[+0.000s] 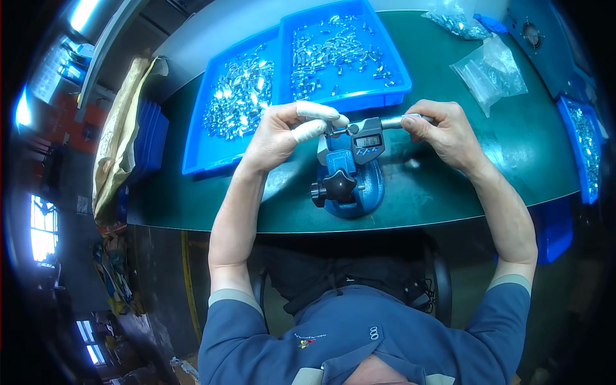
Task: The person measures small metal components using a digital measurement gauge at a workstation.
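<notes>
A digital micrometer with a small grey display is clamped in a blue stand that has a black star knob. My left hand, with white covers on its fingertips, pinches a small metal part at the micrometer's jaws; the fingers partly hide it. On the other side, my right hand has thumb and fingers closed round the end of the micrometer's silver thimble. Beyond my hands lie two blue trays, one at the back and one to the left, both holding many small shiny metal parts.
The green table has a curved front edge. Clear plastic bags lie at the back right, with another bag of parts behind. A blue bin of parts stands at the right edge. Stacked blue trays and brown paper are at left.
</notes>
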Demonstrator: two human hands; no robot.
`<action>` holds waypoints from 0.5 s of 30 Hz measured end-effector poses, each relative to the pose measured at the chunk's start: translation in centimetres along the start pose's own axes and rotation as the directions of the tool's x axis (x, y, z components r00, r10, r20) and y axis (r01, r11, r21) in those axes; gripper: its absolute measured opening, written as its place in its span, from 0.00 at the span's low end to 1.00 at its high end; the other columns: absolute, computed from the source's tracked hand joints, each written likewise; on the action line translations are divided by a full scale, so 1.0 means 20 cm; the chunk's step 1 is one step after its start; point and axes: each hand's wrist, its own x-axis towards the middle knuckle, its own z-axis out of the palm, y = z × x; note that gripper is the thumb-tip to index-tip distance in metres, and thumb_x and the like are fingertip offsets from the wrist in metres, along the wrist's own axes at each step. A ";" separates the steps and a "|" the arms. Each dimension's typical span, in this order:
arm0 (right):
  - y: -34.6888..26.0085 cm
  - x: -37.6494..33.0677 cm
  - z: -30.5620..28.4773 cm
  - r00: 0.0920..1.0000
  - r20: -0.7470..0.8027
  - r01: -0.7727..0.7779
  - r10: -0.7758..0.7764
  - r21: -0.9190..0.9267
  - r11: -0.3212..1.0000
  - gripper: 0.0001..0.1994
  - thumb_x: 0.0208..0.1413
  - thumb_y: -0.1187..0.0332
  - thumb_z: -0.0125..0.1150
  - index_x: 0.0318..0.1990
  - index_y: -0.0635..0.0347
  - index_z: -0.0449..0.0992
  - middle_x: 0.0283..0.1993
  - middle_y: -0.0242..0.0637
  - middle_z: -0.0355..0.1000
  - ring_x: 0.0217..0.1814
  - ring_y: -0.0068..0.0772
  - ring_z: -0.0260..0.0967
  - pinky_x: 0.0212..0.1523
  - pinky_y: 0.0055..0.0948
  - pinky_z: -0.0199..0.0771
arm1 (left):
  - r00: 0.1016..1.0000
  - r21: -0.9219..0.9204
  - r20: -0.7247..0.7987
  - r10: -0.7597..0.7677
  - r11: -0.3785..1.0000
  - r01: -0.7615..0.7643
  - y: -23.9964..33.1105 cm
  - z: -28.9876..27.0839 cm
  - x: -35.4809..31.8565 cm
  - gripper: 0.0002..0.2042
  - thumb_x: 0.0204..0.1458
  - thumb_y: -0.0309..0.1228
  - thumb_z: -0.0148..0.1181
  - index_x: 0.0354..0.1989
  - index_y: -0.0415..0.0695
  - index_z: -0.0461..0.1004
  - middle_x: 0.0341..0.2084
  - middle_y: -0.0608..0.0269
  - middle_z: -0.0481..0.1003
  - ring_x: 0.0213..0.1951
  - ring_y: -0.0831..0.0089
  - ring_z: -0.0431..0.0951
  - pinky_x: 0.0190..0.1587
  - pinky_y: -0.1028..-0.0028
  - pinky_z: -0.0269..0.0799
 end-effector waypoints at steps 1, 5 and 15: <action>0.00 0.00 0.00 1.000 0.002 0.001 -0.001 0.000 1.000 0.15 0.62 0.60 0.65 0.36 0.65 0.81 0.24 0.29 0.72 0.29 0.18 0.67 0.30 0.21 0.65 | 1.000 -0.009 0.005 0.002 1.000 -0.002 0.00 0.00 0.00 0.09 0.57 0.23 0.61 0.46 0.41 0.82 0.42 0.51 0.83 0.47 0.62 0.83 0.51 0.62 0.81; 0.01 0.00 0.00 1.000 -0.004 0.016 -0.016 0.003 1.000 0.15 0.62 0.59 0.65 0.36 0.65 0.81 0.24 0.29 0.72 0.28 0.18 0.67 0.30 0.21 0.65 | 1.000 -0.026 0.004 0.007 1.000 -0.007 -0.01 0.00 0.00 0.09 0.58 0.24 0.61 0.46 0.42 0.82 0.43 0.52 0.83 0.47 0.63 0.83 0.50 0.62 0.81; 0.00 0.00 0.00 1.000 -0.004 0.024 -0.024 -0.013 1.000 0.16 0.62 0.58 0.65 0.36 0.65 0.81 0.24 0.29 0.72 0.28 0.18 0.67 0.30 0.21 0.65 | 1.000 -0.032 -0.016 -0.023 0.999 0.023 -0.01 0.02 0.00 0.10 0.60 0.26 0.60 0.49 0.43 0.81 0.43 0.52 0.83 0.48 0.63 0.83 0.53 0.60 0.79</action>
